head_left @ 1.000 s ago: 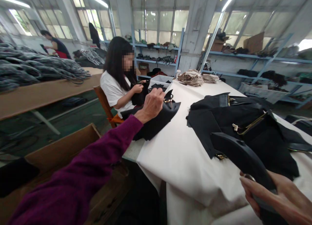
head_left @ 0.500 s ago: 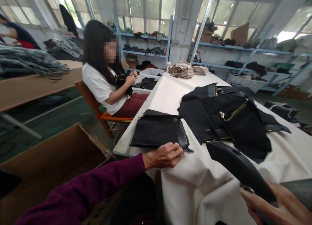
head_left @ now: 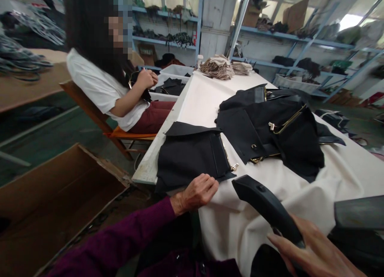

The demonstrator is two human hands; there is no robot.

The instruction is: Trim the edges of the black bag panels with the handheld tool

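My left hand (head_left: pixel 196 193), in a purple sleeve, has its fingers curled closed on the near edge of a black fabric panel (head_left: pixel 189 161). That panel lies at the table's corner and has a gold zipper (head_left: pixel 225 151) with a metal pull along its right side. My right hand (head_left: pixel 315 245) is wrapped around a black curved hand tool (head_left: pixel 267 203); its exact kind is unclear. The tool's wide flat end points toward the panel, just right of my left hand and apart from it. Beyond lies a pile of black zippered pieces (head_left: pixel 288 145).
White cloth (head_left: pixel 240 213) covers the table and hangs over its front. An open cardboard box (head_left: pixel 60 205) stands at the left. A co-worker (head_left: pixel 99 85) sits beyond the corner, beside plastic bins (head_left: pixel 168 95). Stacked beige pieces (head_left: pixel 217 67) lie at the table's far end.
The black panel has shifted and its zipper pull now shows. My right hand has brought the tool left, closer to the panel. The whole view has tilted down and moved nearer.
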